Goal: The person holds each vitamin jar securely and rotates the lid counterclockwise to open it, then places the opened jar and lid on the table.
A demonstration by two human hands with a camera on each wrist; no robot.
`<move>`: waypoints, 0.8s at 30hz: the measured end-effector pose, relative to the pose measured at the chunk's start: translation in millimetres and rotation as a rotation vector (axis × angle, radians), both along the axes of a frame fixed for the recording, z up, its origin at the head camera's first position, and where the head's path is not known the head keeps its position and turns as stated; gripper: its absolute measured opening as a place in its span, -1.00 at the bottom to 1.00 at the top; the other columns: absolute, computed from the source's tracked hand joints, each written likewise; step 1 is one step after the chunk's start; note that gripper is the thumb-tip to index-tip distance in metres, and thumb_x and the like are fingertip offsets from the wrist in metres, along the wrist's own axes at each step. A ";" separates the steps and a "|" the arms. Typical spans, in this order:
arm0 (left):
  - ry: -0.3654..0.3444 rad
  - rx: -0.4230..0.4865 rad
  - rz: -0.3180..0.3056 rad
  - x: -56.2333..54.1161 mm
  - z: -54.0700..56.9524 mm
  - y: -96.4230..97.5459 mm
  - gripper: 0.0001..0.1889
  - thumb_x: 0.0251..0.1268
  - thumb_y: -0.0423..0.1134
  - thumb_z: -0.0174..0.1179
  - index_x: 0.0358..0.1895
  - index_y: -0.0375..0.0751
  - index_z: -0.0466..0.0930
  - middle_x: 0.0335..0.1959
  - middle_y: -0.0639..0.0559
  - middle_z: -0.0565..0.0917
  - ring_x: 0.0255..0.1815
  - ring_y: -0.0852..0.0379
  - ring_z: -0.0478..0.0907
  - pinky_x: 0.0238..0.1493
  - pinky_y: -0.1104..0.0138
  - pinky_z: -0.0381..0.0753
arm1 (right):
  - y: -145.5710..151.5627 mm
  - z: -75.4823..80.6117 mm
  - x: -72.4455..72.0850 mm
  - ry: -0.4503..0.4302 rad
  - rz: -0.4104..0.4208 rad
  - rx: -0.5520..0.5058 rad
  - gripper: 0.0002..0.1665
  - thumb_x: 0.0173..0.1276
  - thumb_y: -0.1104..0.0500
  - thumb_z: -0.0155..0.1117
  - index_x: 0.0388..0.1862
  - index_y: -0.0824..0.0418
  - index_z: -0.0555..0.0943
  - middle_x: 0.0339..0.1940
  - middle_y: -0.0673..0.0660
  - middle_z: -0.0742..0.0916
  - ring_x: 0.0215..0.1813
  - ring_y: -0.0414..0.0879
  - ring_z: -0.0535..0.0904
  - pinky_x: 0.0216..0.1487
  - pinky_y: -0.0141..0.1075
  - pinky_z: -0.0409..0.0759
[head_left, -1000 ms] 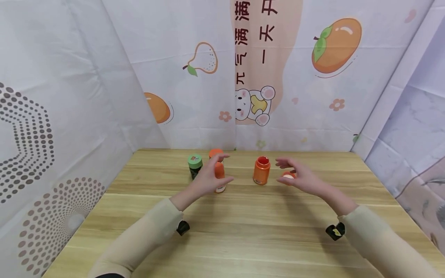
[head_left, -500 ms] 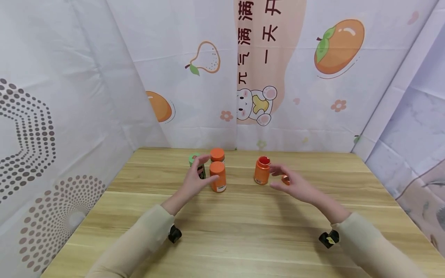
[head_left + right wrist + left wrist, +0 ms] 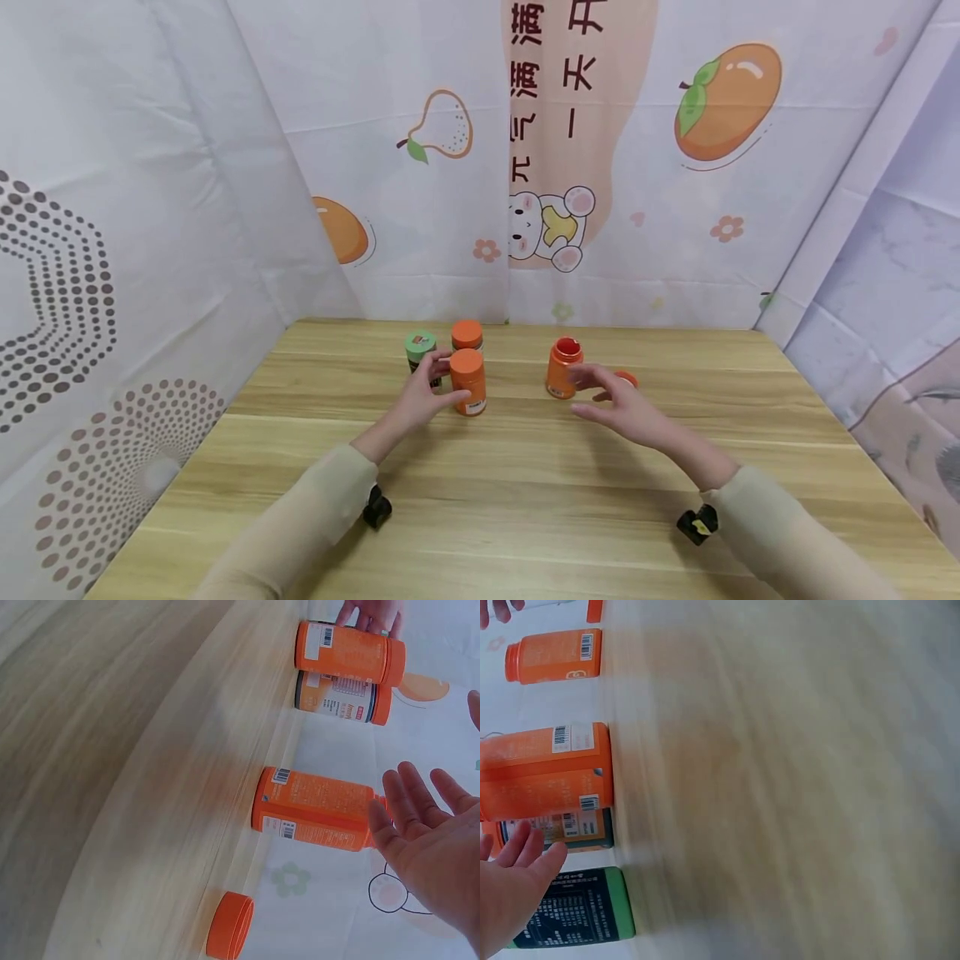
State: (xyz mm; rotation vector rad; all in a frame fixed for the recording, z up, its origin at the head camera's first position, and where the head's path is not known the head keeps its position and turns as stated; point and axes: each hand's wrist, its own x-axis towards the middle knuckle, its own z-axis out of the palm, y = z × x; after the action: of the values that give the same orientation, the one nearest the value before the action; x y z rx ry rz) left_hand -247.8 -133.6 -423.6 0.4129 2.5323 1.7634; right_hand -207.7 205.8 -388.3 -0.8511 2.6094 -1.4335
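Note:
My left hand (image 3: 420,396) is at the left side of a capped orange bottle (image 3: 468,383), its thumb in front and its fingers reaching behind. In the left wrist view those fingers are spread loosely, not curled round the bottle. My right hand (image 3: 622,408) stands beside an uncapped orange bottle (image 3: 561,375), its fingers overlapping the bottle's right side. In the right wrist view this hand (image 3: 431,840) is spread near the mouth of the upright bottle (image 3: 315,808). An orange cap (image 3: 231,926) lies on the table behind the right hand, partly hidden in the head view.
Behind the capped bottle stands another jar with an orange lid (image 3: 467,333). Left of it is a dark jar with a green lid (image 3: 420,346), partly covered by my left fingers. A printed white curtain (image 3: 420,283) hangs along the back edge of the wooden table (image 3: 510,508).
My left hand moves left from in front of the capped bottle, then closes in on its left side. My right hand shifts left from over the cap toward the uncapped bottle.

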 end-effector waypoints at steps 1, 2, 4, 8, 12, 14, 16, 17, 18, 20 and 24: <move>-0.011 0.001 0.001 -1.1 -1.0 0.3 -0.18 0.15 -0.23 0.42 0.41 -0.28 0.14 0.28 -0.22 0.43 0.33 -0.16 0.32 0.23 -0.10 0.33 | -0.8 -0.2 -0.3 0.001 0.002 -0.005 -0.40 0.35 0.22 0.32 0.30 0.36 0.36 0.14 0.31 0.57 0.19 0.19 0.47 0.13 0.14 0.39; -0.027 0.002 0.001 0.7 2.8 1.7 -0.19 0.17 -0.24 0.41 0.41 -0.30 0.14 0.28 -0.24 0.42 0.33 -0.18 0.32 0.23 -0.09 0.33 | -1.8 -0.2 -0.5 0.002 0.001 -0.009 -0.40 0.34 0.23 0.32 0.30 0.37 0.36 0.14 0.31 0.57 0.19 0.19 0.47 0.13 0.14 0.40; -0.060 0.013 -0.010 -0.2 4.9 3.4 -0.20 0.19 -0.28 0.39 0.42 -0.33 0.12 0.29 -0.30 0.40 0.33 -0.22 0.30 0.24 -0.09 0.33 | -3.8 -0.2 -0.5 0.008 0.004 -0.022 -0.40 0.33 0.26 0.33 0.29 0.39 0.37 0.13 0.33 0.58 0.19 0.21 0.48 0.13 0.16 0.40; -0.105 0.048 -0.013 -3.2 3.4 6.8 -0.21 0.21 -0.33 0.36 0.42 -0.36 0.10 0.31 -0.36 0.37 0.34 -0.26 0.28 0.26 -0.08 0.30 | -6.8 -1.2 0.6 0.015 0.018 -0.038 -0.39 0.33 0.27 0.32 0.29 0.41 0.35 0.14 0.35 0.56 0.19 0.21 0.47 0.12 0.15 0.40; -0.094 0.056 -0.006 -10.3 -7.1 8.5 -0.23 0.17 -0.27 0.41 0.39 -0.29 0.17 0.29 -0.26 0.42 0.31 -0.20 0.32 0.28 -0.04 0.30 | -7.7 -2.7 1.1 0.021 0.031 -0.039 -0.36 0.35 0.26 0.31 0.33 0.41 0.32 0.13 0.35 0.55 0.19 0.22 0.46 0.12 0.13 0.41; -0.078 0.039 -0.017 -11.1 -8.4 9.7 -0.23 0.16 -0.26 0.41 0.38 -0.29 0.20 0.28 -0.23 0.43 0.31 -0.19 0.33 0.27 -0.03 0.30 | -7.8 -2.9 1.4 0.023 0.030 -0.037 -0.36 0.35 0.27 0.30 0.34 0.41 0.32 0.13 0.36 0.56 0.19 0.23 0.47 0.11 0.13 0.41; -0.072 0.021 -0.022 -10.8 -8.1 10.7 -0.24 0.15 -0.25 0.42 0.38 -0.26 0.22 0.28 -0.19 0.43 0.30 -0.16 0.35 0.27 -0.01 0.32 | -8.3 -2.4 1.6 0.024 0.027 -0.037 -0.36 0.35 0.27 0.30 0.34 0.41 0.32 0.13 0.36 0.56 0.19 0.23 0.47 0.11 0.14 0.42; -0.068 0.016 -0.024 -10.8 -8.2 11.0 -0.24 0.15 -0.25 0.42 0.38 -0.26 0.22 0.27 -0.18 0.43 0.29 -0.16 0.35 0.27 -0.01 0.32 | -8.9 -2.1 1.6 0.022 0.028 -0.039 -0.36 0.35 0.28 0.30 0.34 0.41 0.32 0.13 0.37 0.55 0.19 0.24 0.46 0.12 0.15 0.41; -0.067 0.009 -0.022 -10.5 -7.9 11.4 -0.24 0.15 -0.25 0.42 0.39 -0.26 0.22 0.27 -0.18 0.44 0.29 -0.15 0.36 0.27 0.00 0.33 | -9.6 -1.6 1.6 0.017 0.028 -0.041 -0.36 0.35 0.27 0.30 0.34 0.41 0.32 0.13 0.37 0.55 0.19 0.24 0.46 0.12 0.16 0.40; -0.065 -0.006 -0.020 -10.3 -7.6 11.9 -0.25 0.16 -0.27 0.41 0.39 -0.25 0.23 0.26 -0.18 0.45 0.27 -0.15 0.38 0.25 0.00 0.35 | -11.4 -0.4 1.2 0.005 0.033 -0.046 -0.36 0.35 0.26 0.30 0.34 0.41 0.31 0.14 0.37 0.54 0.19 0.26 0.45 0.13 0.19 0.38; -0.068 -0.034 -0.020 -10.1 -7.1 12.6 -0.25 0.16 -0.28 0.41 0.40 -0.24 0.23 0.25 -0.17 0.46 0.25 -0.14 0.41 0.24 0.00 0.36 | -16.4 1.3 -0.3 -0.015 0.038 -0.059 -0.35 0.35 0.22 0.32 0.34 0.39 0.33 0.13 0.37 0.54 0.18 0.29 0.43 0.15 0.22 0.35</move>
State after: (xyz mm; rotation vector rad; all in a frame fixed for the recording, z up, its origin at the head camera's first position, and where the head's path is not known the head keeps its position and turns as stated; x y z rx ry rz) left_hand -257.9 -121.0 -430.8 0.3689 2.4993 1.6942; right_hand -208.0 189.4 -387.0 -0.8882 2.5377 -1.5074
